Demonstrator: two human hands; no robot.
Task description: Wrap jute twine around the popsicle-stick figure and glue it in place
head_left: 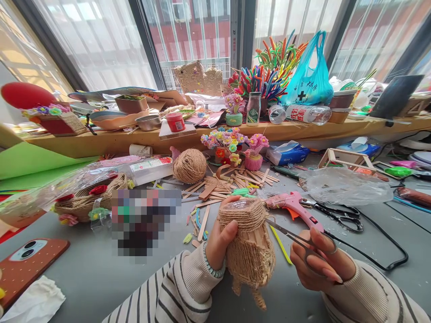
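From my viewer I see striped cream-and-black knit sleeves (161,291), a tan coiled-twine vessel (251,251), a pink glue gun with an orange trigger (294,207), a white-dotted rust-brown phone case (37,264) and a translucent turquoise plastic bag (311,80) with black print.

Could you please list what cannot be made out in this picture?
All in the head view:
- Left hand: some fingers hidden behind the twine-wrapped piece.
- Twine-wrapped piece: far side turned away from the camera.
- Items under the pixelated patch: blurred beyond recognition.
- Brown phone case: cut off by the left edge.
- Small print on the red-lidded tub: too small to read.
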